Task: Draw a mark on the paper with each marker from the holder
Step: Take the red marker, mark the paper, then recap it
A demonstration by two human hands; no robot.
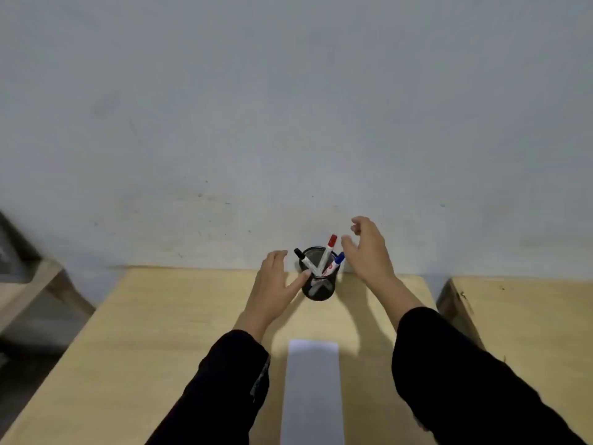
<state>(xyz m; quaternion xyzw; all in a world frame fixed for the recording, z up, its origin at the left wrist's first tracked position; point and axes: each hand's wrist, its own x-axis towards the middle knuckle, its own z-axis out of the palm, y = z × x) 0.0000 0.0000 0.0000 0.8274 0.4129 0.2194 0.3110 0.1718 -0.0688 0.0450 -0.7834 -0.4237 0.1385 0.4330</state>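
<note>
A black mesh holder [318,289] stood near the far edge of the table [160,332], close to the wall [288,107], with three capped markers leaning in it: black [301,255] to the left, red [330,244] standing tallest, blue [338,260] to the right. The paper [313,390] lay nearer the person, between the sleeves, and no mark showed on it. The left hand [272,284] was spread open and empty, its thumb at the holder's rim on the left side; whether it actually touched could not be told. The right hand [369,252] hovered open and empty too, fingers loosely curled, just beside the red and blue caps. The main risk seemed to be the holder itself: it looked light, so pulling a marker out at a slant could tip it or drag it toward the wall unless the left hand steadied it. The markers crossed one another inside, so lifting one might snag or flip another out. The paper was loose and narrow, and an unsupported stroke could skid it or run ink onto the table.
</note>
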